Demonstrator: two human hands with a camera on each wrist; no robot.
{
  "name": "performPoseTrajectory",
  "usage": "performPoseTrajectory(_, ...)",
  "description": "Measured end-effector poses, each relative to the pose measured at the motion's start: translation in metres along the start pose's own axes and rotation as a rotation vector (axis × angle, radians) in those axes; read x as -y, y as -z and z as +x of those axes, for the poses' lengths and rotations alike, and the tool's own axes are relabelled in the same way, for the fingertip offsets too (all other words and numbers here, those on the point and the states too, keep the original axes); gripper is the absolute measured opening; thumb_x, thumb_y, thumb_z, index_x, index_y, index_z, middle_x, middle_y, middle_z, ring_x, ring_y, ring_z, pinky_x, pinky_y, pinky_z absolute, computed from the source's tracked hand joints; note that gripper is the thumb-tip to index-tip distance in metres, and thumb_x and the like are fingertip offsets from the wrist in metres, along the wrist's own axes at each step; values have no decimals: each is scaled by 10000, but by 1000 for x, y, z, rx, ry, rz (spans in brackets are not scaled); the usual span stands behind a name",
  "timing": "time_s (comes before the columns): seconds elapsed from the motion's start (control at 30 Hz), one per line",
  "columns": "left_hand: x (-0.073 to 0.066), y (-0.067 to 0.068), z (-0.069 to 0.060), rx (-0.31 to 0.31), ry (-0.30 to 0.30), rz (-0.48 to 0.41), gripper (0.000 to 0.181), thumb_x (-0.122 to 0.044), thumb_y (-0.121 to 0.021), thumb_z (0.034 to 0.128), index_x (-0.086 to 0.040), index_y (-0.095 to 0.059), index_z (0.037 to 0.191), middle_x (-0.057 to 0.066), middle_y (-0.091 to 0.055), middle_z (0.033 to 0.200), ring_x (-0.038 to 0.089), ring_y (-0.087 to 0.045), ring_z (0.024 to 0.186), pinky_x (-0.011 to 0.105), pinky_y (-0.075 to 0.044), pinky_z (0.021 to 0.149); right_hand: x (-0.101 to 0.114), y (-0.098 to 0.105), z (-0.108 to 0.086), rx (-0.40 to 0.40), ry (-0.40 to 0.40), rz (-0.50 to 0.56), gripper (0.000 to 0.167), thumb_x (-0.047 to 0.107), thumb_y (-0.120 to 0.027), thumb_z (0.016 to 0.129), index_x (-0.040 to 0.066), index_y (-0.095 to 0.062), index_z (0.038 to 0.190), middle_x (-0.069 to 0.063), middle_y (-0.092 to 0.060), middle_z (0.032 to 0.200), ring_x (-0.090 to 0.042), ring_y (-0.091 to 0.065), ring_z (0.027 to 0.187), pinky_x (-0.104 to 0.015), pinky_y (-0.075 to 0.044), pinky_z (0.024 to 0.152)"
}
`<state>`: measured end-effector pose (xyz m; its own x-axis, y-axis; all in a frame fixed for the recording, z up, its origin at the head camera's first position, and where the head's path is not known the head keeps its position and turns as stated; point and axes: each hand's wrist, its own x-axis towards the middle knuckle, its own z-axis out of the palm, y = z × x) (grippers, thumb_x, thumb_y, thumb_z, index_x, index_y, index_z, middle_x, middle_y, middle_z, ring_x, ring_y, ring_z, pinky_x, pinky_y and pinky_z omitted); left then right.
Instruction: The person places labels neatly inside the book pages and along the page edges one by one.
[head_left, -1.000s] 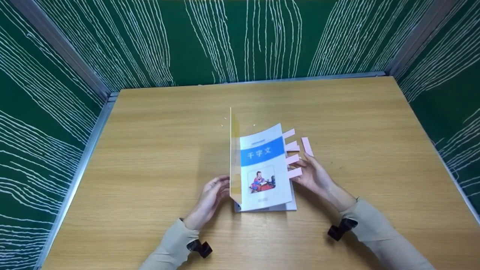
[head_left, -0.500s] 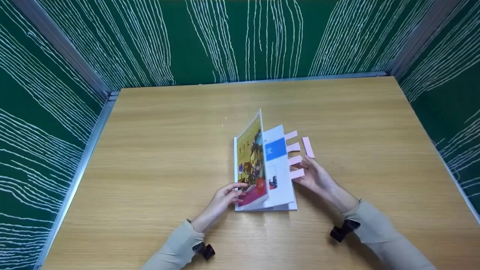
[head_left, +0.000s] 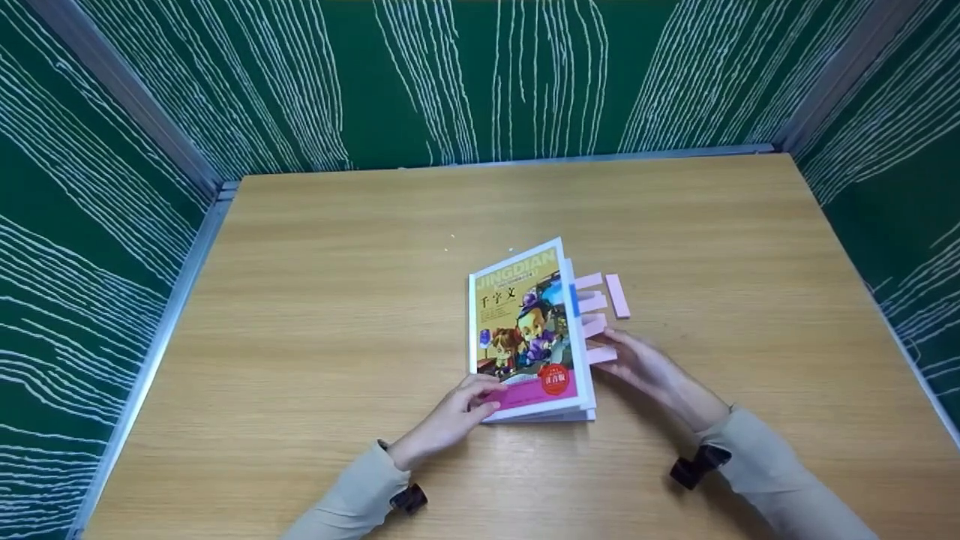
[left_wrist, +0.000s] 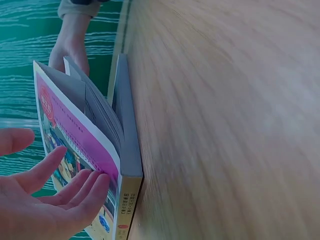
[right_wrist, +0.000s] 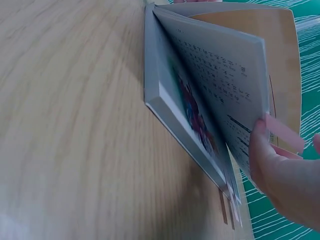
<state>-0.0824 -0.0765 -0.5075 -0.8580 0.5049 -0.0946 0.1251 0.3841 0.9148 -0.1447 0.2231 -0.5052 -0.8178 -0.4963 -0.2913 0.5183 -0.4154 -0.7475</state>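
Observation:
An illustrated children's book (head_left: 525, 322) with a yellow and pink front cover lies partly open on the table, cover and some pages raised. Several pink paper strips (head_left: 600, 355) stick out from its right side. My left hand (head_left: 450, 416) touches the lower left of the cover near the spine, fingers relaxed, as the left wrist view also shows. At the right edge, my right hand (head_left: 649, 371) has fingers (right_wrist: 260, 150) against the underside of the lifted pages (right_wrist: 215, 65), with the thumb apart. One pink strip (head_left: 617, 296) lies loose beside the book.
The book rests on a wooden table (head_left: 337, 300). Small white scraps (head_left: 448, 243) lie beyond it. Green panels with white wavy lines (head_left: 405, 82) enclose the back and both sides. A dark wrist camera (head_left: 700, 466) hangs at the right cuff, and another (head_left: 409, 499) at the left.
The front cover has swung from upright over to the right, covering the title page. My left hand has moved slightly right onto it. The right hand has shifted slightly right and down.

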Motion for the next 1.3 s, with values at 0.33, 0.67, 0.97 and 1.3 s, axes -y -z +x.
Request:
performPoseTrajectory(0.33, 0, -2, -4, 34, -16, 284, 329, -247, -495, 894, -91, -530, 1181, 69, -383, 1306, 261, -328, 1236, 451, -284, 1020, -3, 6, -3, -89, -11, -154, 233, 105, -459, 915, 19, -530, 1119, -28, -634, 1020, -143, -585, 954, -281, -453, 882)
performPoseTrajectory(0.67, 0, -4, -5, 74, -91, 541, 345, -251, -504, 893, -100, -529, 1203, 81, -368, 1334, 245, -343, 1234, 391, -293, 1028, -3, 8, -9, -213, 14, -321, 591, 91, -501, 890, -121, -177, 1337, -222, -426, 1283, -110, -565, 1001, -273, -407, 935)
performPoseTrajectory(0.97, 4, -6, -5, 75, -199, 774, 377, -273, -503, 892, -93, -514, 1223, 115, -371, 1332, 239, -367, 1216, 352, -293, 1032, -10, 18, -8, -289, 111, -659, 592, 236, -583, 847, -63, -355, 1304, -198, -494, 1229, -160, -561, 1024, -209, -454, 856)
performPoseTrajectory(1.3, 5, -7, -5, 109, -246, 919, 401, -289, -495, 892, -68, -505, 1227, 140, -370, 1339, 256, -368, 1219, 372, -300, 1026, -10, 1, -11, -332, 334, -1061, 348, 11, -518, 864, -110, -480, 1188, -282, -535, 1113, -372, -532, 1018, -406, -423, 909)
